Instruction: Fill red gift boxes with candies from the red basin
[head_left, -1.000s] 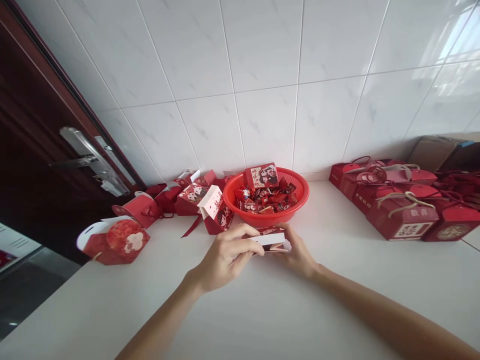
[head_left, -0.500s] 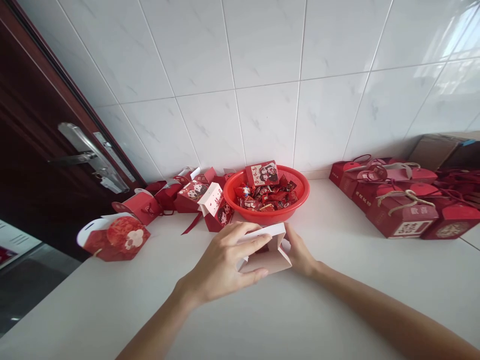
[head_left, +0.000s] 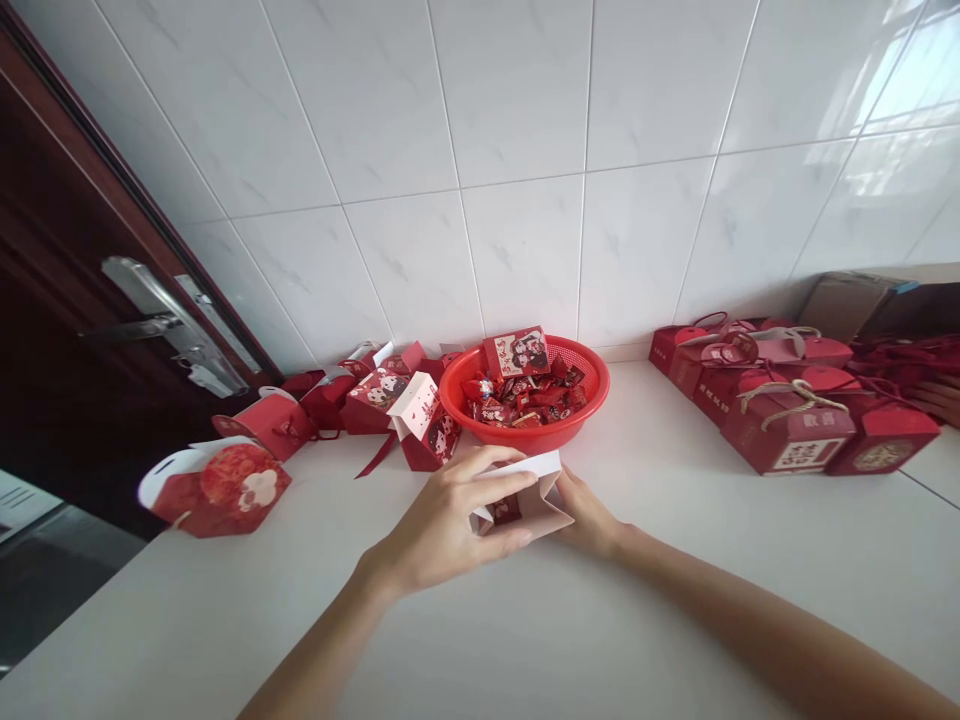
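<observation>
My left hand (head_left: 442, 522) grips the left side of a small paper candy box (head_left: 546, 512), its fingers and thumb spread across the opening. On the far right side, my right hand (head_left: 589, 512) holds the same box, its fingertips partly hidden behind the card. The box is tilted with its open top towards me, showing pale inner walls. Inside lies a dark red wrapped candy (head_left: 507, 509). Just beyond the hands stands a red plastic basket (head_left: 529, 436) of wrapped candies (head_left: 525, 397), with a printed red box (head_left: 517, 352) resting at its back.
Red gift boxes (head_left: 240, 490) stand along the left. A white-topped box (head_left: 424, 425) sits beside the basket. Closed, corded boxes (head_left: 787, 430) are grouped at right, near a cardboard carton (head_left: 855, 295). Another person's hand (head_left: 941, 395) shows at the right edge. A tiled wall (head_left: 517, 240) bounds the white table (head_left: 675, 520).
The view has shifted slightly. The box tilts a little more towards me, so the candy inside shows more clearly. Another person's hand has come into view at far right.
</observation>
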